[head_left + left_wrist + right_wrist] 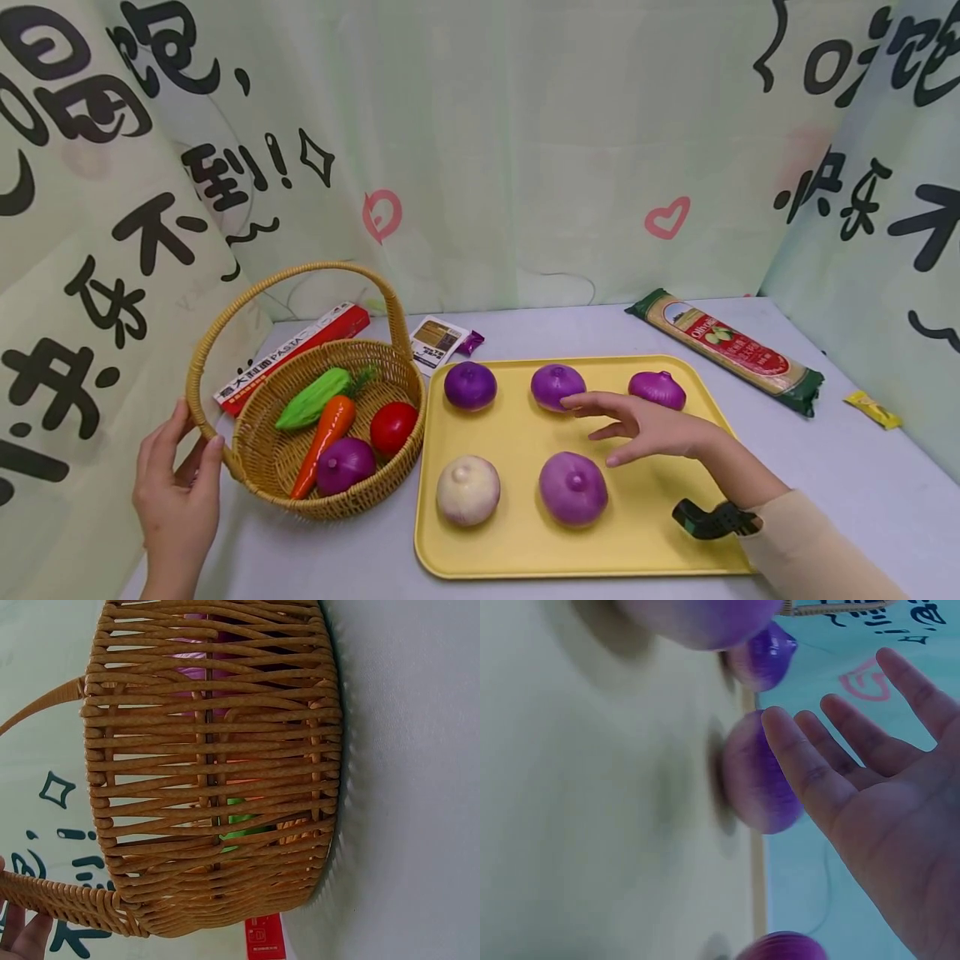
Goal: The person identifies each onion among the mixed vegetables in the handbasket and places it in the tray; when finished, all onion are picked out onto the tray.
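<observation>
At the left, my left hand (178, 496) grips the handle (197, 383) of a wicker basket (405, 475) near its lower end. Inside the basket lie a purple onion (346, 466), a carrot (324, 446), a tomato (393, 427) and a green ridged vegetable (313, 400). My right hand (652, 427) hovers over the yellow tray (637, 546), fingers spread and holding nothing. Its fingertips overlap the back middle purple onion (557, 387) in the head view. Around it on the tray are a dark purple onion (470, 386), a magenta onion (657, 389), a light purple onion (573, 489) and a white onion (468, 490).
A red pasta box (345, 321) lies behind the basket. Between basket and tray, at the back, are a printed packet (437, 343) and a small purple wrapper (471, 342). A long green-ended package (727, 346) and a yellow sachet (873, 410) lie to the right. Printed curtains enclose the table.
</observation>
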